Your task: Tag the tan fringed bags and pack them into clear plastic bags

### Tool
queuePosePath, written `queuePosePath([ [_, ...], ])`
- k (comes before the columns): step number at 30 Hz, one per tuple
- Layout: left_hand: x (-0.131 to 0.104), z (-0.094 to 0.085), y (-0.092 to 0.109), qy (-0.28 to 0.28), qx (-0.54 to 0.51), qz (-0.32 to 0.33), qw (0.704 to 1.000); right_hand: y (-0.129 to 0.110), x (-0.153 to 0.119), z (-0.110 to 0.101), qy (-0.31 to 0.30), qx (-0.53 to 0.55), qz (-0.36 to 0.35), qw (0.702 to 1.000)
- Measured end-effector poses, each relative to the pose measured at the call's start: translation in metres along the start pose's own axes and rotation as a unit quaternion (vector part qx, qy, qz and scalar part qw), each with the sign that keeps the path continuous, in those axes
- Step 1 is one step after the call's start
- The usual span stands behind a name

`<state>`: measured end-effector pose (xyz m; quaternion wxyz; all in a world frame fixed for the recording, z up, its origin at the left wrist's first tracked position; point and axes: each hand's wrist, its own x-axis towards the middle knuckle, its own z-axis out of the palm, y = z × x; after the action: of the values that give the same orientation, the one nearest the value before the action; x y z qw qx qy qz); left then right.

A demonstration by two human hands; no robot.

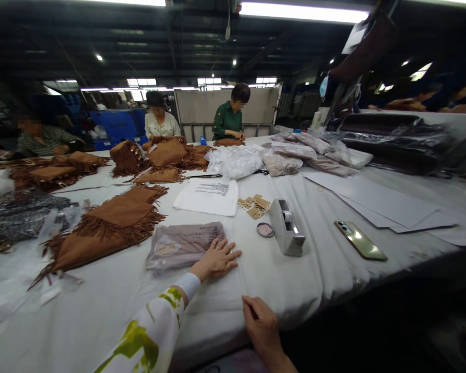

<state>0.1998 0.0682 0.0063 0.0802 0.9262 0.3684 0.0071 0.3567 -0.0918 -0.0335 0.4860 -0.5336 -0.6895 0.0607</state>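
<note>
A clear plastic bag is lying near the front edge of the bench, left of the middle. It is enclosing something flat and mauve-brown, with a paler patch showing at its left end; what exactly it is holding, I cannot tell. The left hand is resting on its right end, palm down, its grip spread wide and grasping nothing, perhaps steadying the slippery plastic. The right hand is hovering by the front edge, fingers curling loosely towards the thumb; whether its grip is pinching anything small, I cannot tell.

Just behind the bag, a white cloth pouch is lying flat with its print showing. Cardboard tags are sitting in a loose pile beside it. Towards the right, a round dish is holding something pinkish next to a tape dispenser, both probably being kept within easy reach. A phone is lying nearer the right front edge, with white sheets spreading behind it.

Towards the left edge, a brown fringed bag is lying flat. Along the far side, plastic-wrapped bundles are piling up, and a co-worker in green is handling brown material. Blue crates are standing beyond, their contents hidden.
</note>
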Motion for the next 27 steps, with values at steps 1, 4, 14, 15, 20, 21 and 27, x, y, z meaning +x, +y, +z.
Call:
queuePosePath([
  [1,-0.002,0.0,0.002,0.007,0.001,-0.003,1.0,0.002,-0.005,-0.003,-0.003,0.003,-0.003,1.0],
  [4,-0.019,0.008,0.014,0.068,0.016,-0.016,0.997,0.008,-0.01,-0.015,-0.003,0.006,0.044,0.999],
  [14,-0.146,0.042,0.067,0.136,-0.117,-0.08,0.98,0.004,0.05,0.007,-0.16,-0.07,0.253,0.952],
  [15,-0.163,0.038,0.053,0.163,-0.13,-0.098,0.973,0.006,0.054,0.01,-0.174,-0.071,0.252,0.949],
  [20,-0.275,0.037,-0.052,0.318,-0.064,-0.314,0.892,0.021,0.064,0.01,-0.207,-0.025,0.247,0.946],
  [21,-0.294,0.04,-0.067,0.296,-0.054,-0.321,0.898,0.022,0.065,0.009,-0.207,-0.014,0.247,0.947],
  [27,-0.298,0.045,-0.082,0.181,-0.028,-0.258,0.949,0.019,0.071,0.013,-0.187,0.04,0.243,0.951],
])
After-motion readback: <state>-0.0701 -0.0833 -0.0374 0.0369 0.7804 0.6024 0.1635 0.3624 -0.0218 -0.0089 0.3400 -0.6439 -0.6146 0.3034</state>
